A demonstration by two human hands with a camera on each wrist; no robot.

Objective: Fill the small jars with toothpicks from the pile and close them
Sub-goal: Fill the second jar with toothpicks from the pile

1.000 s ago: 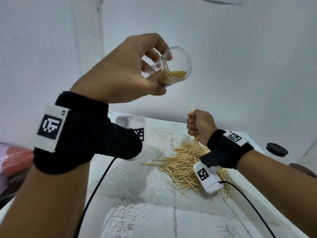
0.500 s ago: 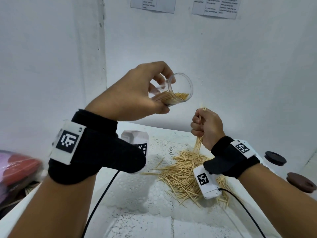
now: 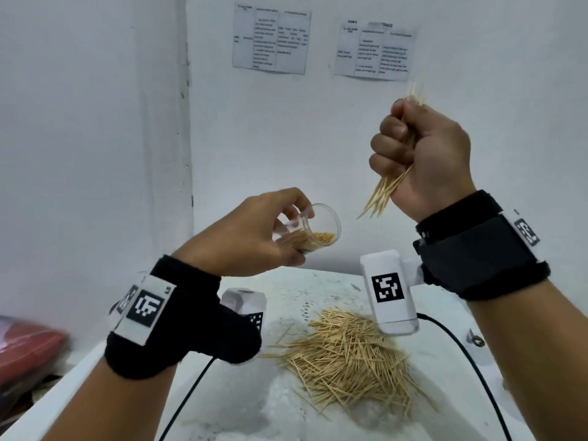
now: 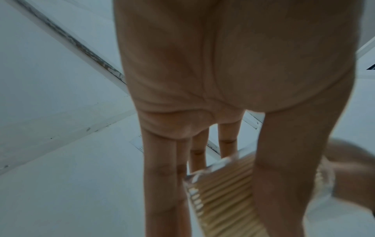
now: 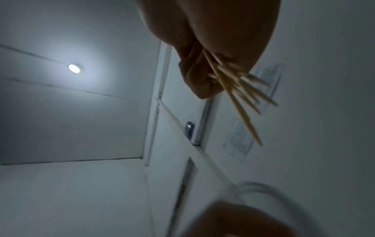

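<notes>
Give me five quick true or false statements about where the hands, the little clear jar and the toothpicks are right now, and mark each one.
1. The left hand holds a small clear plastic jar tilted on its side. True.
2. The jar is empty. False: wooden toothpicks already lie inside it.
3. The right hand grips a bundle of wooden toothpicks in a fist. True.
4. The right hand is lower than the jar. False: in the head view it is raised above and to the right of the jar.
5. A dark lid is on the jar. False: its mouth is open, with no lid on it.
6. A loose pile of toothpicks lies on the white table. True.
</notes>
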